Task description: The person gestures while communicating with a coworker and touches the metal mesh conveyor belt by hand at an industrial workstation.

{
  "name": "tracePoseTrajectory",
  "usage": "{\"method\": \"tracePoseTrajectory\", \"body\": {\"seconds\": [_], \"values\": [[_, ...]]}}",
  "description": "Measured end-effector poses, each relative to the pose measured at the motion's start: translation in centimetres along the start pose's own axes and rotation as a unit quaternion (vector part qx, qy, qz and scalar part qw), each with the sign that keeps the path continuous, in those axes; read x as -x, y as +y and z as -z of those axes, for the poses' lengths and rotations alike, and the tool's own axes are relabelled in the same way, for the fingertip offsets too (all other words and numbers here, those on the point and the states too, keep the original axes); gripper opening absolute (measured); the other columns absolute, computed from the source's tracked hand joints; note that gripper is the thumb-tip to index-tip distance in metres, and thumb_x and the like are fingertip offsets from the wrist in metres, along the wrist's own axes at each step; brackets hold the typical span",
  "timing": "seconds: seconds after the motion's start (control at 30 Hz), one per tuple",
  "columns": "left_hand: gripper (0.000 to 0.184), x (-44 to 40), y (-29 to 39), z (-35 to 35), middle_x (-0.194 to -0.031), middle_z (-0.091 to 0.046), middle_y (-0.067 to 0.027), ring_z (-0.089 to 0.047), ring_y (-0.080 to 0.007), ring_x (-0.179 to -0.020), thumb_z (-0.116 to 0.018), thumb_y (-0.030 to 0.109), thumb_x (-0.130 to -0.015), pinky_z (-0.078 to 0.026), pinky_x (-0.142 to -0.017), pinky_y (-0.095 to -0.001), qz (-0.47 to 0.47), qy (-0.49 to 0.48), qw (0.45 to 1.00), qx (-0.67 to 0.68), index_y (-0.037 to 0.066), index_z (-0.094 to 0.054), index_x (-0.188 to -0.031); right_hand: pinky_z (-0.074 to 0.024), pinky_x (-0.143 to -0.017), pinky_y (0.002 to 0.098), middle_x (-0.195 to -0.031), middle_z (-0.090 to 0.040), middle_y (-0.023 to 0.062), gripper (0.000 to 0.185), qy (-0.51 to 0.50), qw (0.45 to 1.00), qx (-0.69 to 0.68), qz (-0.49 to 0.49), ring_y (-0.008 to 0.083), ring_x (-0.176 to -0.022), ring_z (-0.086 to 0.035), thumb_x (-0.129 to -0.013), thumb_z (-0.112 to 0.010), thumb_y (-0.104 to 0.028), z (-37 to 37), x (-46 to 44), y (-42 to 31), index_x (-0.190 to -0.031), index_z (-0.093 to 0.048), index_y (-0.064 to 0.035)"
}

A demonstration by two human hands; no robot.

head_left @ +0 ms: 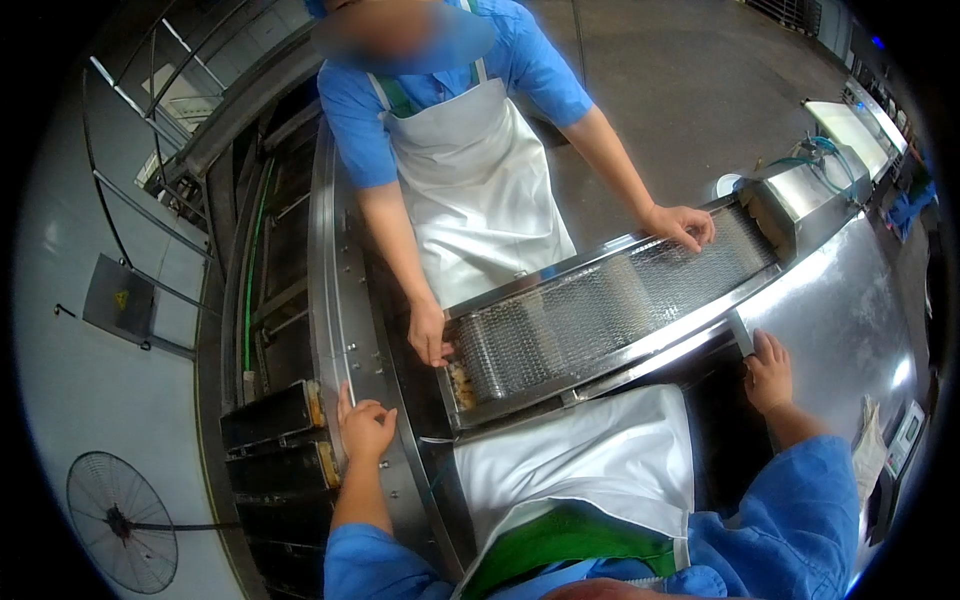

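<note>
My left hand [367, 430] rests at the steel rail [352, 340] beside the left-hand machine, index finger stretched out and thumb apart, holding nothing. Close to it are dark trays or moulds [270, 420] with yellow-brown material at their ends. On the right, my right hand [768, 374] has its fingers curled against a short flat steel strip [740, 332] at the table edge. Between my hands runs a metal mesh conveyor belt [600, 305]. Small yellow-brown pieces [461, 388] lie at its near-left end.
Across the belt stands a co-worker in a white apron [480, 180], one hand [428, 333] at the belt's left end, the other [682, 226] over the mesh. A steel table [850, 300] is at right. A wall fan [122, 522] and metal railings are at left.
</note>
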State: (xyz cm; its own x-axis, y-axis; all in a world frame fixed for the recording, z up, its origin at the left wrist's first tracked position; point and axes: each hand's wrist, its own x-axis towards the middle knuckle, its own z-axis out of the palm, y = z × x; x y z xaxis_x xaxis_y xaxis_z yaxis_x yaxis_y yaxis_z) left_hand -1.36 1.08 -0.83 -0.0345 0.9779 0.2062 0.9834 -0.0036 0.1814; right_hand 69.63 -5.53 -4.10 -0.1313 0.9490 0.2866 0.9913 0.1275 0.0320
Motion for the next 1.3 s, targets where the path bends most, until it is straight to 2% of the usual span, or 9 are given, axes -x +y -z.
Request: {"method": "tracePoseTrajectory", "body": {"seconds": [0.13, 0.87, 0.93, 1.0, 1.3], "values": [[0.018, 0.1, -0.3, -0.2, -0.093, -0.074, -0.0039, -0.037, -0.0367, -0.14, -0.08, 0.023, -0.071, -0.029, -0.115, -0.0482, -0.002, 0.005, 1.0, 0.004, 0.009, -0.072, -0.062, -0.0385, -0.105, 0.0514, -0.141, -0.047, 0.0173, 0.019, -0.006, 1.0, -0.003, -0.005, 0.0386, -0.133, -0.042, -0.07, -0.067, -0.003, -0.2, 0.2, 0.2, -0.087, -0.065, -0.0082], [0.015, -0.1, 0.5, 0.6, -0.092, -0.074, -0.0058, -0.041, -0.0382, -0.137, -0.08, 0.021, -0.07, -0.032, -0.112, -0.0485, -0.006, 0.003, 1.0, -0.002, 0.009, -0.072, -0.064, -0.0395, -0.104, 0.0514, -0.142, -0.047, 0.0183, 0.018, 0.004, 1.0, -0.013, 0.002, 0.0398, -0.132, -0.043, -0.07, -0.068, -0.002, -0.3, 0.2, 0.2, -0.087, -0.065, -0.0076], [0.015, -0.1, 0.7, 0.7, -0.091, -0.074, -0.0068, -0.042, -0.0392, -0.136, -0.08, 0.021, -0.071, -0.034, -0.112, -0.048, -0.003, -0.007, 1.0, -0.01, 0.009, -0.073, -0.066, -0.0413, -0.101, 0.0527, -0.14, -0.049, 0.0214, 0.02, 0.017, 1.0, 0.008, 0.005, 0.0424, -0.13, -0.046, -0.067, -0.064, 0.002, -0.4, 0.2, 0.1, -0.086, -0.06, -0.006], [0.016, -0.1, 0.2, 0.2, -0.092, -0.073, -0.005, -0.039, -0.0375, -0.138, -0.08, 0.02, -0.069, -0.031, -0.114, -0.0505, -0.001, 0.001, 1.0, 0.005, 0.009, -0.072, -0.062, -0.0414, -0.101, 0.0527, -0.14, -0.049, 0.0214, 0.019, 0.02, 1.0, 0.001, 0.005, 0.0423, -0.13, -0.046, -0.068, -0.064, 0.002, -0.3, 0.1, 0.1, -0.085, -0.061, -0.0057], [0.018, 0.0, -0.1, 0.0, -0.093, -0.073, -0.0044, -0.038, -0.0367, -0.139, -0.08, 0.022, -0.07, -0.03, -0.114, -0.0502, -0.002, 0.006, 1.0, 0.003, 0.01, -0.071, -0.061, -0.0416, -0.101, 0.0524, -0.14, -0.049, 0.02, 0.013, 0.02, 1.0, -0.009, -0.001, 0.0416, -0.129, -0.047, -0.071, -0.062, 0.002, -0.1, -0.1, -0.1, -0.082, -0.062, -0.005]]}}
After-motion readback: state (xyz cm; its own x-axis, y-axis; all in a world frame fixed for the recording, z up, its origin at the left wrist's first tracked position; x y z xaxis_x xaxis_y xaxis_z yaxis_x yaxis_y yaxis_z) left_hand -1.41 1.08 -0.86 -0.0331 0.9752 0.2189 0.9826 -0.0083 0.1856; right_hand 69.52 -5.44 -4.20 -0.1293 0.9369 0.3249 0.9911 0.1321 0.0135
